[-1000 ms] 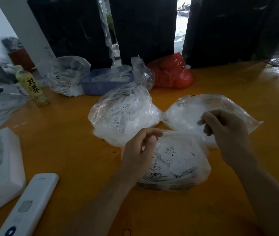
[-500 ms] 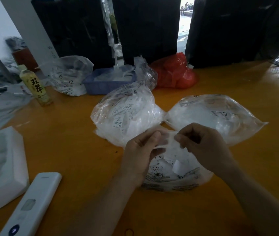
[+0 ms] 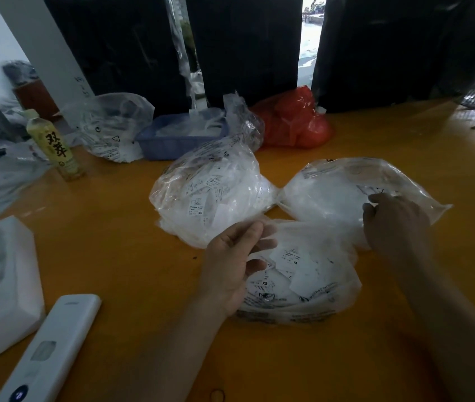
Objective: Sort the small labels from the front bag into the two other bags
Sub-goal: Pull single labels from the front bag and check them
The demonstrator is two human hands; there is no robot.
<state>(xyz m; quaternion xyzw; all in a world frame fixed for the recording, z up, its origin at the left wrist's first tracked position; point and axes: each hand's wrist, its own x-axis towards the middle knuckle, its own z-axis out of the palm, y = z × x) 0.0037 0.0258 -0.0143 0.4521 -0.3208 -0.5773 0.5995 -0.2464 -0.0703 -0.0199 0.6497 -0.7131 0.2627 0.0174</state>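
Note:
The front bag (image 3: 311, 288), clear plastic with small white size labels (image 3: 291, 256) inside, lies on the orange table nearest me. My left hand (image 3: 233, 265) is at its left rim, thumb above and fingers loosely curled around the plastic of the mouth. Behind it lie two other clear bags: the left bag (image 3: 210, 195), stuffed with labels, and the right bag (image 3: 335, 192), flatter. My right hand (image 3: 396, 221) rests on the right bag near its opening, back of the hand up, fingertips curled and hidden. Whether it holds a label cannot be seen.
A white remote-like device (image 3: 47, 352) and a white foam block (image 3: 1, 282) lie at the near left. A drink bottle (image 3: 56, 146), another clear bag (image 3: 111, 126), a blue tray (image 3: 178, 134) and a red bag (image 3: 294, 120) stand along the back. Dark panels rise behind the table.
My right hand has moved from the front bag's mouth back up to the right bag. My left hand has loosened and stayed at the front bag's rim.

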